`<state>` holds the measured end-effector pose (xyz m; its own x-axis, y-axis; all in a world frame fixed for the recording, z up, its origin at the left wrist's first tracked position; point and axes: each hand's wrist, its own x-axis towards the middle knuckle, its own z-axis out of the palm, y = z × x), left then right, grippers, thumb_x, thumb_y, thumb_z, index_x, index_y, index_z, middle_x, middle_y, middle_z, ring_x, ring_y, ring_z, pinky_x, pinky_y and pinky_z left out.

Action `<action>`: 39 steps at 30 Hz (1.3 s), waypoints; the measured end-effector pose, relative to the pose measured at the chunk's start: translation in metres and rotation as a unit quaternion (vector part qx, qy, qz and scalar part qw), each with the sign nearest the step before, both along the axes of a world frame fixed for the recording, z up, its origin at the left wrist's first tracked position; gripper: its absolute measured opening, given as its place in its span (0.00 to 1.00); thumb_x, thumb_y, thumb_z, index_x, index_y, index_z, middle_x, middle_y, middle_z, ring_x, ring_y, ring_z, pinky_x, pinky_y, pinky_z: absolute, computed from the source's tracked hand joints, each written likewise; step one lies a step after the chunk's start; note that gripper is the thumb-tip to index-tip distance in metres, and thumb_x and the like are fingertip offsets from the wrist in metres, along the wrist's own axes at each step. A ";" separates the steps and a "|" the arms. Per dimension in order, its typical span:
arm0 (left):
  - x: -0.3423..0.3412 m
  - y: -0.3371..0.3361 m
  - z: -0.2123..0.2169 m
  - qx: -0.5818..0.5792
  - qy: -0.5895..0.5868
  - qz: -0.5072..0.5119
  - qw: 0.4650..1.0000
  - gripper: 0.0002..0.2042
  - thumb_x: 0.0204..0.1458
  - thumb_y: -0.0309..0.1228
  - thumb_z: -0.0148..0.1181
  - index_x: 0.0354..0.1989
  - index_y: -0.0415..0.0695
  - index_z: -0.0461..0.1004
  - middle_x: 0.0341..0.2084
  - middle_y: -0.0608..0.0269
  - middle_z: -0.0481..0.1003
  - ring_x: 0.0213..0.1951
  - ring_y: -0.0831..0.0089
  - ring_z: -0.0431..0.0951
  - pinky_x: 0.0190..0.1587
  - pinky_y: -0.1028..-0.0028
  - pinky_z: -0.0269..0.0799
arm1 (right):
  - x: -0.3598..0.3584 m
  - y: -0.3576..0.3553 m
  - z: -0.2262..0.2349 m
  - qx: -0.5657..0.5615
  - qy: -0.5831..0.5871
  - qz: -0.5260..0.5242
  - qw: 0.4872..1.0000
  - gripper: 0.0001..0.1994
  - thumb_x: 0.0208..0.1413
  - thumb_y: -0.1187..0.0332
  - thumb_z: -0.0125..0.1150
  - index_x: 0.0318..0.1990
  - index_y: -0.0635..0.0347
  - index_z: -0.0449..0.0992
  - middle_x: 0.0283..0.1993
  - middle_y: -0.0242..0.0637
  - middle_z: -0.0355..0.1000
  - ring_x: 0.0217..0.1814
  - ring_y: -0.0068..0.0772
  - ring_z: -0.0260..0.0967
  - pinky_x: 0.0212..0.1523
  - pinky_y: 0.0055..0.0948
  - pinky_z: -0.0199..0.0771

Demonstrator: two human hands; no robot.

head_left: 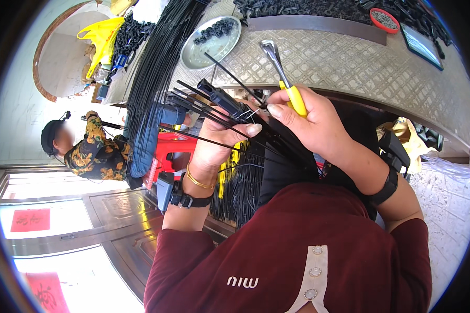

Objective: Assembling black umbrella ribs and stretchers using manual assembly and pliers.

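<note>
My left hand (pixel 218 138) is closed around a black umbrella frame (pixel 225 100), a plastic tube with several thin ribs fanning out to the left. A thin silvery wire (pixel 251 113) shows at the tube, beside my left thumb. My right hand (pixel 318 125) holds pliers (pixel 296 100) with yellow handles, their metal jaws pointing up and away from the frame. The thumb and forefinger of that hand meet close to the wire and one slanting rib (pixel 232 74). Whether they pinch something there is hidden. The frame's lower end runs down over my lap.
Ahead stands a table (pixel 318 57) with a patterned top. On it are a metal dish (pixel 211 55) of black parts, a red bowl (pixel 384 21) of small pieces and a long bundle of black rods (pixel 159 57). A person (pixel 91 146) sits at the left, near a red stool (pixel 169 151).
</note>
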<state>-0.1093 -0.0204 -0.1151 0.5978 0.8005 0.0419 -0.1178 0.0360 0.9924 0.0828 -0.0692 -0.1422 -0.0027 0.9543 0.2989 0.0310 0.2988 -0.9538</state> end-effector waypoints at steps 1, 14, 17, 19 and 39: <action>-0.001 0.001 0.000 0.024 0.009 -0.022 0.999 0.16 0.42 0.16 0.62 0.41 0.40 0.72 0.34 0.64 0.75 0.39 0.75 0.75 0.43 0.76 0.71 | -0.001 0.000 0.001 0.001 0.000 0.000 1.000 0.11 0.53 0.67 0.59 0.41 0.62 0.72 0.34 0.41 0.70 0.36 0.35 0.70 0.39 0.28 0.69; 0.003 -0.006 0.000 -0.008 -0.018 0.035 0.999 0.20 0.40 0.14 0.64 0.45 0.42 0.72 0.38 0.65 0.75 0.42 0.75 0.75 0.43 0.76 0.73 | -0.005 0.002 0.014 0.182 -0.142 -0.038 0.972 0.11 0.48 0.74 0.60 0.40 0.63 0.71 0.34 0.43 0.63 0.34 0.45 0.65 0.34 0.35 0.66; 0.008 -0.007 -0.003 -0.026 -0.039 0.052 0.998 0.20 0.40 0.13 0.64 0.43 0.43 0.72 0.37 0.67 0.75 0.39 0.77 0.75 0.42 0.77 0.73 | -0.006 -0.001 0.018 0.172 -0.105 -0.048 0.978 0.10 0.49 0.73 0.60 0.39 0.63 0.70 0.33 0.43 0.62 0.33 0.46 0.64 0.33 0.36 0.65; 0.006 -0.006 -0.004 -0.024 -0.029 0.047 0.998 0.20 0.40 0.13 0.63 0.43 0.43 0.72 0.38 0.67 0.75 0.39 0.77 0.75 0.42 0.77 0.74 | -0.006 -0.004 0.020 0.156 -0.114 -0.056 0.980 0.08 0.50 0.74 0.59 0.38 0.62 0.69 0.32 0.43 0.62 0.32 0.46 0.63 0.32 0.37 0.65; -0.001 0.003 -0.004 0.009 0.013 0.017 1.000 0.19 0.33 0.18 0.68 0.38 0.38 0.74 0.34 0.60 0.76 0.40 0.70 0.75 0.45 0.72 0.70 | -0.005 -0.009 -0.011 -0.014 -0.056 0.020 0.998 0.10 0.49 0.68 0.63 0.34 0.63 0.71 0.35 0.43 0.68 0.36 0.42 0.68 0.38 0.35 0.68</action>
